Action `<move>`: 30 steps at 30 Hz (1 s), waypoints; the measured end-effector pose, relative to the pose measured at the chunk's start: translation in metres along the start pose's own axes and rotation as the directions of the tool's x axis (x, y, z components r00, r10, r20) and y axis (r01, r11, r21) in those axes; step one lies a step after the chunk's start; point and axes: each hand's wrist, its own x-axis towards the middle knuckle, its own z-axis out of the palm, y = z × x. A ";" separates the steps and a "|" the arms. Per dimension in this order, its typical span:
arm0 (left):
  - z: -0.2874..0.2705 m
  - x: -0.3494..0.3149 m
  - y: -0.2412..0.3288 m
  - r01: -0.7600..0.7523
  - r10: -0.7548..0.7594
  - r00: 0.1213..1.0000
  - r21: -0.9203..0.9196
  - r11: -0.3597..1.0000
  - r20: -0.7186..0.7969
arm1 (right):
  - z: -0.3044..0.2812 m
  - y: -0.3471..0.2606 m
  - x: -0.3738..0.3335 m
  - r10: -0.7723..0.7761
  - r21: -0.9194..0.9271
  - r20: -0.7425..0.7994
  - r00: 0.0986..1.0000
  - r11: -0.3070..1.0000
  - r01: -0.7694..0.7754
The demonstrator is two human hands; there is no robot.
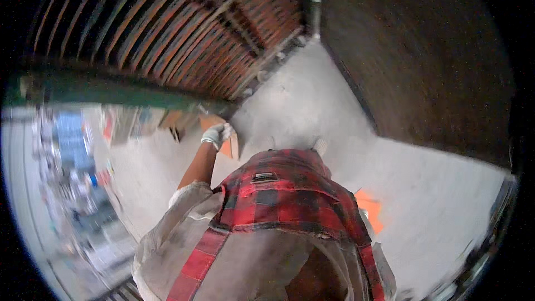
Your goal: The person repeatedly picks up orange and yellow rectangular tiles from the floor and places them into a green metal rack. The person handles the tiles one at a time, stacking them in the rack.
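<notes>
My left hand [217, 135], in a pale glove, reaches out to the left of my body with its fingers curled. It is closed on a flat orange-brown piece [230, 144], which looks like a sheet or board; blur hides its exact kind. At my right side a second flat orange piece [370, 210] shows past the edge of my red and black checked apron [278, 192]. My right hand is hidden behind my body and clothing, so what it holds does not show.
A slatted rack [184, 28] with a green frame bar [128, 89] stands ahead to the left. To the right rises a large dark panel [418, 61]. Pale floor [290, 100] runs between them. Blurred blue and white stacked goods [75, 139] lie at far left.
</notes>
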 end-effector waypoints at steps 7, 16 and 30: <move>-0.007 0.019 -0.127 -0.034 -0.058 0.976 -0.411 0.911 -0.210 | -0.274 -0.120 0.156 -0.337 -0.123 -0.070 0.939 0.937 0.327; 0.024 0.069 -0.186 -0.031 -0.217 0.879 -0.505 0.862 -0.425 | -0.433 -0.289 0.154 -0.214 -0.902 0.432 0.876 -0.119 0.415; -0.030 0.327 -0.159 0.061 0.121 0.687 0.223 0.973 -0.716 | -0.353 -0.301 0.129 0.107 -0.641 0.314 0.943 0.756 0.128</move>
